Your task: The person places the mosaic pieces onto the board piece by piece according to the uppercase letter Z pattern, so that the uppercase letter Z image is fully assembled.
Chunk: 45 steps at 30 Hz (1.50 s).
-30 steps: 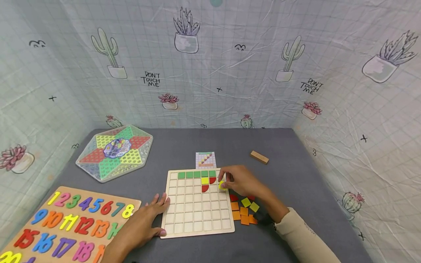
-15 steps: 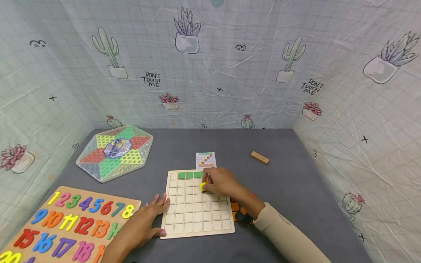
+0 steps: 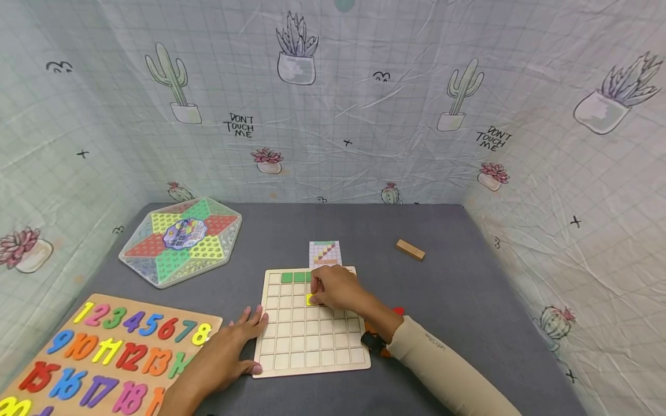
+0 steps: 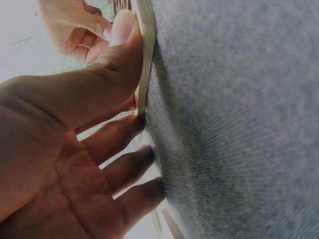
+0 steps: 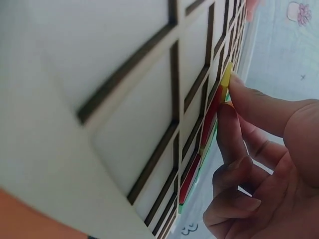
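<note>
A wooden grid board [image 3: 312,346] lies on the table with green squares [image 3: 293,277] in its top row. Thumb and fingertips of my right hand [image 3: 338,288] pinch a yellow square [image 3: 310,299] at a cell in the third row. The right wrist view shows the yellow piece [image 5: 227,75] tilted at the board, beside a red piece [image 5: 210,114]. My left hand [image 3: 221,352] lies spread along the board's left edge, its thumb on the near left corner; the left wrist view shows that thumb [image 4: 122,45] against the board's edge.
A small pattern card [image 3: 325,253] stands behind the board. Farther back right lies a wooden block [image 3: 410,249]. At left are a number board [image 3: 140,306] and a star-patterned hexagonal game [image 3: 182,242]. Orange and red pieces [image 3: 398,311] lie partly under the right forearm.
My right hand has moved left across the board with the yellow square, from the right edge to the third-row cell. The left hand has stayed in place.
</note>
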Motion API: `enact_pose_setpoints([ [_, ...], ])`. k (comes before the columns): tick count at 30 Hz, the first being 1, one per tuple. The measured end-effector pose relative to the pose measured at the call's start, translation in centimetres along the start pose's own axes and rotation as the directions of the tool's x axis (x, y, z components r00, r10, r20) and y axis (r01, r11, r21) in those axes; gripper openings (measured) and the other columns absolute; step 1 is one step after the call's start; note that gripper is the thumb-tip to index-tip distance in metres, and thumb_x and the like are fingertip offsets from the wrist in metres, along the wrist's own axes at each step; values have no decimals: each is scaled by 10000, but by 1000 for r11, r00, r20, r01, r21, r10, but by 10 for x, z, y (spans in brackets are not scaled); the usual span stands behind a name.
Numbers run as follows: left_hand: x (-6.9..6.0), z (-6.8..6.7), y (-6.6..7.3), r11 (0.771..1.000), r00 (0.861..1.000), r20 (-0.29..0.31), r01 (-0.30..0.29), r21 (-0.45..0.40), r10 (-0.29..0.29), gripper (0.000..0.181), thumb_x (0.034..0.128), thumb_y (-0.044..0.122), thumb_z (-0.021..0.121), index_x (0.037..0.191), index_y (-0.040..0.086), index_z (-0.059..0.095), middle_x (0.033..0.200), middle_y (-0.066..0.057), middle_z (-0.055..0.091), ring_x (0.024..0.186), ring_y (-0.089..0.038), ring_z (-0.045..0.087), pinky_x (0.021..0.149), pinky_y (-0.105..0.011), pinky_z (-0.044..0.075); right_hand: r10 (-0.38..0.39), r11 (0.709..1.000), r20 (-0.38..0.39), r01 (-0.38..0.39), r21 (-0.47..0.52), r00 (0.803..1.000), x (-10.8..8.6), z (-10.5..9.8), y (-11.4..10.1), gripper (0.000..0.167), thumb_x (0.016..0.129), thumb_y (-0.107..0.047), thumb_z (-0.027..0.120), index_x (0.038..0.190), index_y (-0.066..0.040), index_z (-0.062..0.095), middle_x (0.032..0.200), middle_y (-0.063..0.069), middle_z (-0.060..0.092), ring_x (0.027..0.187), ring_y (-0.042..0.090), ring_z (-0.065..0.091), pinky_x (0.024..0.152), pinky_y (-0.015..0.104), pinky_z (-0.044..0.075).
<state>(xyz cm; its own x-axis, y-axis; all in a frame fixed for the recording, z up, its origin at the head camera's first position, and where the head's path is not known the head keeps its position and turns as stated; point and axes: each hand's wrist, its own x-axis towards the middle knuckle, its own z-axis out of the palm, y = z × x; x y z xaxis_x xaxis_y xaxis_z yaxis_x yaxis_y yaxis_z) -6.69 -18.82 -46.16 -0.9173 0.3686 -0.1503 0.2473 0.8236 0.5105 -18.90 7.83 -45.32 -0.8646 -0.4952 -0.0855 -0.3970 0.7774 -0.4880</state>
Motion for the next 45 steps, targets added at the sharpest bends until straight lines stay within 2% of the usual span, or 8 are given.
enact_pose_setpoints([
  [8,1,1,0,1000,1000,1,12,-3,-12,973,728,282,948,1569,54,514,1677,-151,421,1579,-438,345,1201,-706,354,-28,999,-14,28,-19,1000,2,0,-1,249,843,-315,915,806,-229,684,694,-116,599,628,52,547,588,241,448],
  [16,1,0,0,1000,1000,-10,2,7,-1,963,740,275,944,1571,53,510,1677,-151,415,1578,-431,349,1204,-699,356,-56,994,-41,60,92,998,-8,-20,11,152,902,-244,865,848,-222,725,731,-83,639,679,85,585,642,283,487],
  [22,0,-2,1,1000,1000,-16,-6,10,6,963,741,261,943,1571,42,505,1677,-159,409,1580,-427,344,1209,-696,352,-1,994,-24,4,114,1000,-28,-41,28,136,893,-216,870,898,-190,736,771,-42,630,712,149,574,658,300,477],
  [27,2,-2,0,1000,1000,-2,-4,-1,4,964,740,268,944,1569,44,509,1679,-162,410,1579,-438,342,1206,-701,350,57,993,-9,-56,102,998,-48,-49,48,137,884,-180,877,914,-185,744,756,-38,618,685,147,562,647,292,482],
  [32,1,-2,0,1000,1000,3,5,4,-5,968,738,270,944,1572,48,507,1680,-162,409,1580,-435,340,1207,-704,347,87,992,10,-87,92,996,-65,-48,63,189,838,-172,913,925,-150,747,732,-42,623,666,134,569,609,275,488],
  [37,1,-2,-1,1000,1000,6,3,-6,-3,972,738,271,941,1576,47,501,1683,-163,405,1584,-439,328,1210,-712,335,131,990,33,-133,55,991,-74,-39,70,234,806,-221,940,878,-186,721,756,-57,612,685,133,564,602,281,479],
  [45,1,1,-1,1000,1000,-5,-3,-14,3,975,720,272,947,1565,45,517,1671,-163,424,1578,-434,346,1204,-708,345,112,992,46,-114,55,993,-79,-33,71,259,812,-166,933,803,-184,674,741,-55,596,681,139,562,594,277,456],
])
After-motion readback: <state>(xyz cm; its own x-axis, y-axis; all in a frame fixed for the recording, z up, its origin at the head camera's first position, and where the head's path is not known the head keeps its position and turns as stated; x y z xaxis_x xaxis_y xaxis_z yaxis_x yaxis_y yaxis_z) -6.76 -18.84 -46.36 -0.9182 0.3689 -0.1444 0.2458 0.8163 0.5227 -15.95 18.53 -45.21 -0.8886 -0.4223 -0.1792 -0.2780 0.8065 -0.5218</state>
